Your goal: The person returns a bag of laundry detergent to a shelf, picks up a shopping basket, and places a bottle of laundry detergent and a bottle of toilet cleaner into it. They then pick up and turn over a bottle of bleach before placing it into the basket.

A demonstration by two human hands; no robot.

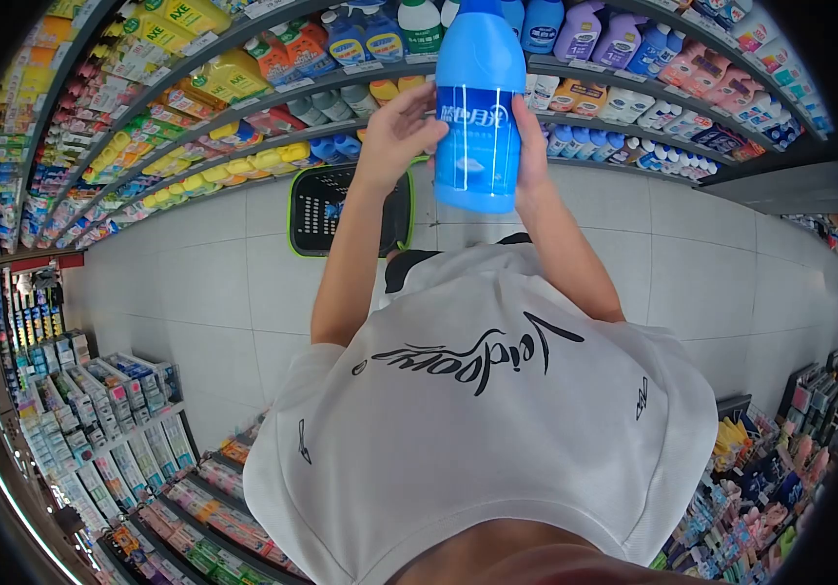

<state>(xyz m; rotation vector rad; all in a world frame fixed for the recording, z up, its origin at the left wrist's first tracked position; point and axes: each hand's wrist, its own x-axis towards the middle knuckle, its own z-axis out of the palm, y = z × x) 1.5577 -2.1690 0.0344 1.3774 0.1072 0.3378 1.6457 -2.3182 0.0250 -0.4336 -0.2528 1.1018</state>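
Observation:
A blue plastic detergent bottle [478, 146] with a dark blue label and white lettering stands upright in front of me, its label facing me. My right hand [530, 146] is closed round its right side, thumb along the edge and the other fingers mostly hidden behind. At the bottle's left side is my left hand [399, 134], fingers bent and apart, with the thumb tip right at the label's edge. Below my left forearm, a black shopping basket with a green rim [292, 219] rests on the floor.
Curved in this view, shelves [380, 68] of cleaning-product bottles run across the front. Yellow bottles [170, 21] fill the upper left, purple bottles [600, 37] the upper right. Boxed goods [97, 400] stand behind left, more packaged goods [760, 478] behind right. Pale tiles [214, 263] cover the floor.

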